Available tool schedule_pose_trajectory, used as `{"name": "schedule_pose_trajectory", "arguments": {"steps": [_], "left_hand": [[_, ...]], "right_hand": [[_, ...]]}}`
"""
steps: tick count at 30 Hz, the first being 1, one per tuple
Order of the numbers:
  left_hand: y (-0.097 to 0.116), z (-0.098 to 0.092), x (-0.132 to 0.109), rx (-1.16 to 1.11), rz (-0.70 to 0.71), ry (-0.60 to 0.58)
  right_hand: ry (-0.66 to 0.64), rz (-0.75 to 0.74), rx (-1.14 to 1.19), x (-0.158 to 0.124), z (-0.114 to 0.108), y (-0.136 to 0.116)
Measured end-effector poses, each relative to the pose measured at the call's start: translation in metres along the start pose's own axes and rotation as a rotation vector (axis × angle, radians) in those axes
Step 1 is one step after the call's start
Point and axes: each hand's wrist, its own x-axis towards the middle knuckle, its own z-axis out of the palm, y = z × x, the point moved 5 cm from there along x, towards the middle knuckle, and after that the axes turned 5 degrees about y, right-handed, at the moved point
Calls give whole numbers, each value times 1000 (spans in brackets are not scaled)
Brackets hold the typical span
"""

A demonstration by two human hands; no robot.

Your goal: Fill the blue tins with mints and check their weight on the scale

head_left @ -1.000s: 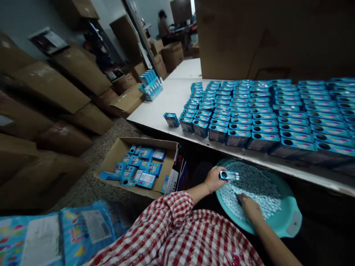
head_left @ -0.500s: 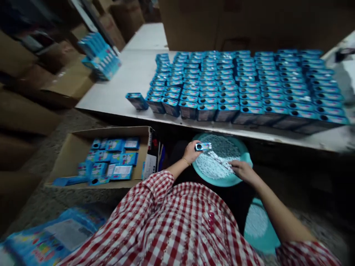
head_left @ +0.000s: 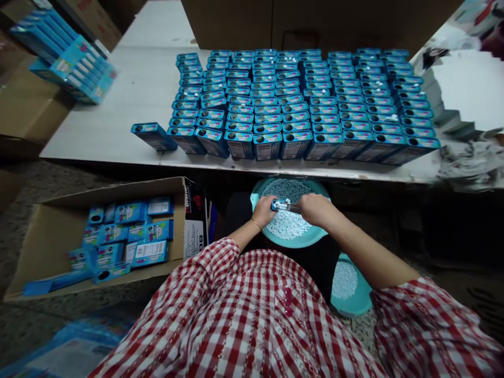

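Observation:
My left hand [head_left: 263, 211] is closed round a small blue box [head_left: 279, 204], held over a turquoise basin [head_left: 301, 242]. White pellets [head_left: 289, 226] fill much of the basin. My right hand [head_left: 317, 210] grips a small scoop [head_left: 293, 208], whose handle is hidden in the fist. The scoop's front end meets the box's end, and white pellets lie at that spot. Whether pellets are passing into the box is too small to tell. The basin rests at my lap, below the table edge.
Rows of upright blue boxes [head_left: 268, 139] stand on the white table [head_left: 122, 105]. A blue display carton [head_left: 81, 68] is at its left. Blue boxes lie in an open cardboard box [head_left: 55, 220] at my left. Another turquoise basin [head_left: 356, 307] with pellets sits low right.
My right hand has moved from the pellets at the basin's right side up to the blue box, bringing the scoop to it. The view has shifted to the right.

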Motion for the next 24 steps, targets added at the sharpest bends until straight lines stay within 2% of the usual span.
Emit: {"name": "schedule_pose_trajectory", "arguments": {"steps": [3, 6, 8, 10, 11, 13, 15, 17, 19, 21, 24], "left_hand": [[-1, -3, 1, -17, -21, 26], [-4, -11, 0, -31, -54, 73], [-5, -18, -1, -40, -67, 93], [-6, -24, -1, -48, -74, 104], [-6, -27, -1, -53, -80, 113], [-7, -34, -2, -64, -100, 139], [-9, -39, -4, -73, -129, 162], [-12, -42, -6, -82, -155, 183], [-14, -45, -6, -92, -168, 201], [-16, -46, -6, -96, -171, 205], [-18, -48, -5, -92, -188, 195]], "right_hand": [[38, -10, -24, -10, -8, 6], [122, -22, 55, -23, 5, 36], [172, 20, 149, -20, 31, 62], [133, 155, 174, -5, 72, 82], [110, 198, 161, 6, 93, 84], [86, 165, 153, 27, 129, 67], [84, 97, 175, 41, 154, 38], [95, 22, 226, 49, 168, 10], [95, -38, 295, 55, 174, -6], [84, -83, 388, 59, 176, -9], [74, -117, 531, 60, 178, 5]]}}
